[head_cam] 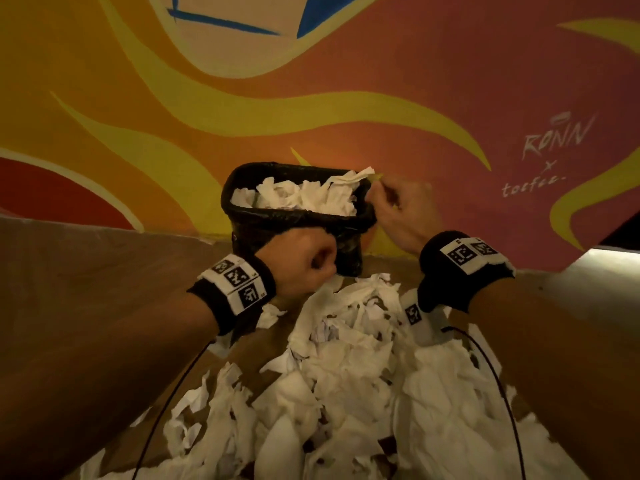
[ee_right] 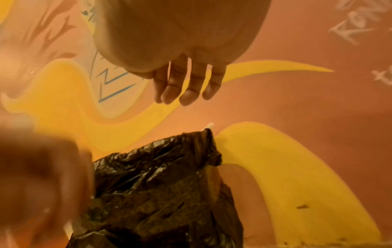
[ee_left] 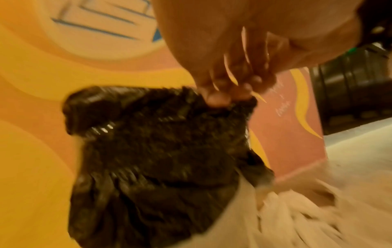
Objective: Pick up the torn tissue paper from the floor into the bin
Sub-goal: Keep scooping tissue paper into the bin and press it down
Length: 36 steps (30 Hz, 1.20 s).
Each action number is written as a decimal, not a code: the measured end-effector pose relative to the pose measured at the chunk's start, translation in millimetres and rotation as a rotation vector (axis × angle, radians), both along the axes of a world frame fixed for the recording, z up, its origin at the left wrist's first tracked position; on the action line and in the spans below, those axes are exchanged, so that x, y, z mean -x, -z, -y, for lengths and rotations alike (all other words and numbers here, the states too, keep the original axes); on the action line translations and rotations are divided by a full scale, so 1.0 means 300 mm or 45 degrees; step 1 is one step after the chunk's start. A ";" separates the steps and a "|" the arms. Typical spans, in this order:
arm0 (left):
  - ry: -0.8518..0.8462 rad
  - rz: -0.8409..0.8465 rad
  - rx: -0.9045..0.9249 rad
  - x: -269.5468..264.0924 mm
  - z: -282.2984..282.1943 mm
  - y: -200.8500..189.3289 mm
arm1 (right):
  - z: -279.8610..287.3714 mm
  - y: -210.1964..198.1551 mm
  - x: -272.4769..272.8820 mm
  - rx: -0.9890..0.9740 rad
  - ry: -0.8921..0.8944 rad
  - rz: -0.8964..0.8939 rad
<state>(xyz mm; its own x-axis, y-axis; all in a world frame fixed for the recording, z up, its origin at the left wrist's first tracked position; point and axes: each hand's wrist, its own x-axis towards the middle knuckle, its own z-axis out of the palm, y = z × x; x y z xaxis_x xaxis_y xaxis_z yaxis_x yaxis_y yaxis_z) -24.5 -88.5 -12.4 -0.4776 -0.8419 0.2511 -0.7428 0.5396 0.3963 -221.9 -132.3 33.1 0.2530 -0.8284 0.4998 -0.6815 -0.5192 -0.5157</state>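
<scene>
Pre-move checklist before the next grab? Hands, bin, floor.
1. Right hand empty: ok. Fingers are straight and hold nothing.
2. Left hand free: cannot tell. It is curled in front of the bin, and the left wrist view is blurred.
3. Bin has room: not ok. The binned tissue is heaped to the rim, and one piece sticks up at the far corner.
4. Floor tissue cleared: not ok. A big pile remains.
</scene>
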 end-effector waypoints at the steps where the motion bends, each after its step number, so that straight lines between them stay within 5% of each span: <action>1: 0.032 0.119 -0.188 0.022 0.001 0.052 | -0.010 0.000 0.028 -0.034 0.008 0.009; 7: -0.057 0.656 -0.790 0.158 0.007 0.286 | -0.066 0.065 0.196 -0.486 0.007 -0.253; 15: -0.144 0.646 -0.970 0.233 0.000 0.473 | -0.147 0.162 0.318 -0.969 0.057 -0.449; 27: -0.076 0.228 -0.838 0.221 -0.086 0.267 | -0.113 0.317 0.297 -1.205 -0.050 -0.710; 36: -0.392 -0.094 -0.748 0.024 -0.190 0.095 | -0.064 0.424 0.161 -1.128 -0.101 -0.896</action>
<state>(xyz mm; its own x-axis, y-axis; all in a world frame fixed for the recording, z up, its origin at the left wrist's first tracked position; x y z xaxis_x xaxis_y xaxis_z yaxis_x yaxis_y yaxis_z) -31.7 -31.4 -41.0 -0.1929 -0.9438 -0.2682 -0.7880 -0.0139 0.6156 -270.2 -113.2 -94.2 0.3137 -0.7888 -0.5286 -0.9467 -0.2169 -0.2381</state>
